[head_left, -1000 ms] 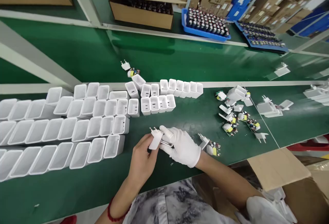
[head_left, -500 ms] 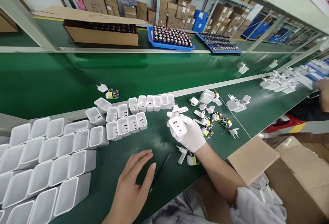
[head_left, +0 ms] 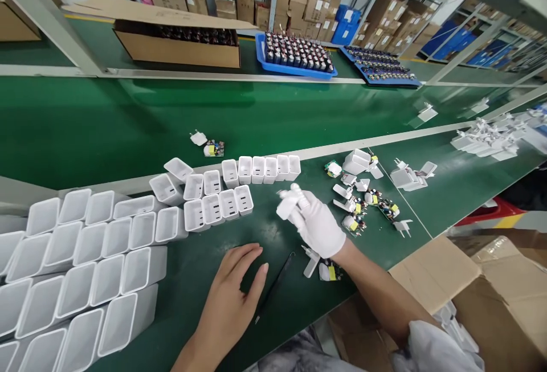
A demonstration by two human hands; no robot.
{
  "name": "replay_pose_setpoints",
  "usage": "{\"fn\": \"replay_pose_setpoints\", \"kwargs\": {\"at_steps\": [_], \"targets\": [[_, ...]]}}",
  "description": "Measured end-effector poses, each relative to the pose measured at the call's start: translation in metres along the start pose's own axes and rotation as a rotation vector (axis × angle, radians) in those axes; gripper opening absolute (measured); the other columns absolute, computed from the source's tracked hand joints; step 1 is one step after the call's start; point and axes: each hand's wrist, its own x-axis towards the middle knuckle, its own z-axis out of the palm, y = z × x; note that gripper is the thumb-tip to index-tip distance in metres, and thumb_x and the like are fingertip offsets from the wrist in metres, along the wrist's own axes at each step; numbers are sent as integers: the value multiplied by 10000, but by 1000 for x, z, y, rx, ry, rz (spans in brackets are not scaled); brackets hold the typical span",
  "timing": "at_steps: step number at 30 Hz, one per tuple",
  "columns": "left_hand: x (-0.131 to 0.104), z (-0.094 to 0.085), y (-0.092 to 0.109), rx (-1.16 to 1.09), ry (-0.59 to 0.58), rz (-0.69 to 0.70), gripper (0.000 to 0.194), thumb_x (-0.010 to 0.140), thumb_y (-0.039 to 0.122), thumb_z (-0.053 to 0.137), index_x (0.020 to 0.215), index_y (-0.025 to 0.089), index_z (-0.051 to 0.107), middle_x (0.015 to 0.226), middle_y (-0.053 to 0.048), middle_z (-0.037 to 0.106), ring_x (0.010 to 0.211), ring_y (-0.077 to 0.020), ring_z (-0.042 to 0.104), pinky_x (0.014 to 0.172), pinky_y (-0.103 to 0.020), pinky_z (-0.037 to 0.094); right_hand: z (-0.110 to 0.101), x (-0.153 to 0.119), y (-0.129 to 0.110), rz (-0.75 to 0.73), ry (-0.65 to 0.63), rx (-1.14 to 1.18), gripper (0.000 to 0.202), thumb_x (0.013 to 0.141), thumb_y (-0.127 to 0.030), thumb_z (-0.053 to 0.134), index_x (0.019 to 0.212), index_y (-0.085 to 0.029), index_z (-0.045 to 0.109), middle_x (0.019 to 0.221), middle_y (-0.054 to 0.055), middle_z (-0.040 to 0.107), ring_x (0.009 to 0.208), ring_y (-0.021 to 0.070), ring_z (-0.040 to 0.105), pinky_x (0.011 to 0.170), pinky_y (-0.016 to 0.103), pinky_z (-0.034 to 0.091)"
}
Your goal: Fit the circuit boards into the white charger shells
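My right hand [head_left: 318, 224], in a white glove, grips a white plug charger [head_left: 287, 205] above the green table, fingers wrapped round it. Its flat side faces me, and the port face is out of sight. My left hand [head_left: 233, 298] is bare and rests low over the table, fingers apart, holding nothing. A thin black tool [head_left: 276, 286] lies just right of it. Near my right wrist are a white plug part [head_left: 311, 261] and a circuit board with yellow tape [head_left: 329, 270]. Slotted white housings [head_left: 229, 205] stand open side up beyond my left hand.
Rows of empty white housings [head_left: 106, 281] fill the left. Several circuit boards and plug parts [head_left: 354, 207] lie scattered right of my glove. An open cardboard box [head_left: 491, 303] stands at lower right. Behind, a shelf carries a carton [head_left: 179, 50] and blue trays [head_left: 294, 70].
My right hand has turned the charger, so its port face no longer shows. The plug and board on the back green strip sit further right relative to the housings. The view has shifted slightly.
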Motion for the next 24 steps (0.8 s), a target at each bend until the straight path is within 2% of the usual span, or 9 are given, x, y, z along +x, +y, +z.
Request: {"fn": "replay_pose_setpoints", "kwargs": {"at_steps": [3, 5, 8, 11, 13, 16, 20, 24], "targets": [[6, 2, -2, 86, 17, -2, 374, 946, 431, 502, 1222, 218, 637, 1249, -120, 659, 1154, -308, 635, 612, -330, 642, 16, -4, 5, -82, -114, -204, 479, 974, -349, 474, 1399, -128, 505, 1167, 177, 657, 948, 273, 673, 722, 366, 575], [9, 3, -4, 125, 12, -27, 429, 954, 438, 476, 1293, 199, 588, 1294, -130, 637, 1177, -321, 619, 680, -381, 640, 22, -9, 11, -121, -148, -266, 513, 966, -349, 510, 1434, -145, 461, 1224, 170, 645, 1015, 268, 666, 743, 352, 581], [13, 5, -7, 138, -24, -54, 471, 967, 444, 440, 1346, 185, 542, 1348, -130, 600, 1228, -321, 579, 807, -434, 618, 22, -19, 21, -202, -30, -298, 498, 966, -366, 535, 1420, -173, 469, 1338, 176, 593, 1092, 266, 654, 767, 351, 589], [12, 5, -11, 126, -43, -45, 470, 969, 449, 428, 1334, 179, 550, 1344, -125, 596, 1251, -312, 555, 895, -462, 590, 20, -24, 28, -372, 86, -386, 326, 990, -308, 507, 1289, -212, 593, 1312, 153, 627, 1006, 244, 687, 673, 318, 586], [11, 5, -14, 117, -42, -38, 458, 968, 448, 430, 1313, 180, 566, 1326, -123, 604, 1247, -305, 557, 922, -467, 580, 21, -23, 30, -439, 86, -396, 287, 1003, -273, 475, 1230, -197, 632, 1282, 151, 649, 982, 237, 690, 641, 306, 580], [8, 6, -17, 111, -34, -17, 432, 972, 438, 433, 1293, 189, 579, 1316, -119, 610, 1246, -295, 560, 944, -462, 572, 20, -19, 29, -435, 43, -359, 304, 1011, -280, 456, 1232, -173, 634, 1251, 143, 668, 923, 220, 694, 627, 299, 583], [9, 8, -16, 141, 1, 58, 404, 975, 398, 443, 1289, 182, 579, 1291, -115, 629, 1229, -288, 572, 969, -463, 559, 18, -16, 30, -445, -8, -340, 340, 1002, -327, 487, 1309, -220, 584, 1248, 116, 673, 879, 211, 699, 606, 291, 573], [14, 6, -15, 183, 22, 112, 377, 973, 357, 454, 1269, 166, 588, 1243, -114, 655, 1185, -278, 600, 977, -455, 556, 19, -16, 32, -476, 2, -330, 462, 1010, -325, 469, 1460, -234, 412, 1231, 131, 672, 909, 215, 699, 645, 290, 571]]}}
